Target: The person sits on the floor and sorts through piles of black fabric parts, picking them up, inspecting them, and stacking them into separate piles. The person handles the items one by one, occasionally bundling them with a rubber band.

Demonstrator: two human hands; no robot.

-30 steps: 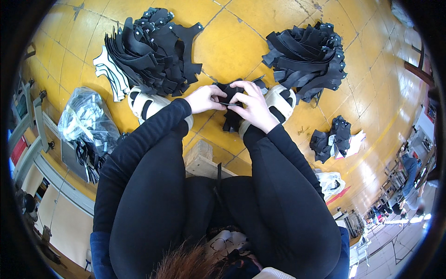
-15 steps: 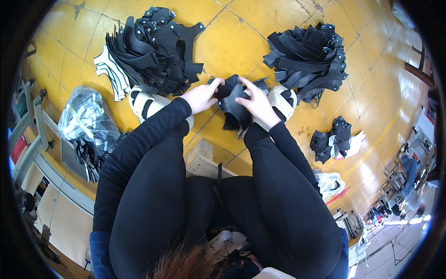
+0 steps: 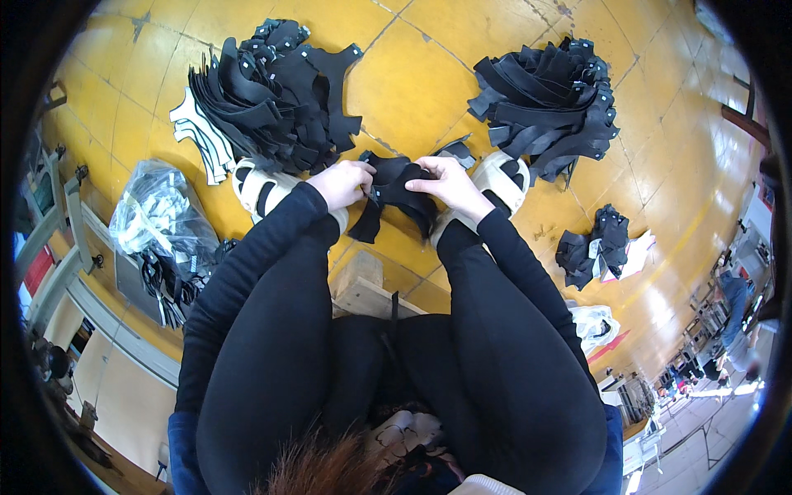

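Between my feet I hold black cut pieces of sheet material point(image 3: 396, 183), curved, with flared ends hanging down. My left hand point(image 3: 341, 184) pinches them at the left edge, fingers curled. My right hand point(image 3: 450, 186) grips the right edge between thumb and fingers. Whether it is one piece or two cannot be made out. Just beyond my right hand, a few more dark pieces point(image 3: 456, 151) lie on the floor by my shoe. A large heap of similar black pieces point(image 3: 280, 95) lies ahead on the left, a second black heap point(image 3: 549, 103) ahead on the right.
White pieces with dark edging point(image 3: 198, 136) lie beside the left heap. A clear plastic bag point(image 3: 161, 210) stands at left near a metal frame point(image 3: 120, 318). At right are a small black pile point(image 3: 606, 243) and a white bag point(image 3: 594, 324). Pale shoes point(image 3: 503, 181) flank my hands.
The black pieces have been spread wider and turned, with one end now hanging lower left. My left hand has moved slightly left and down; my right hand has shifted a little down.
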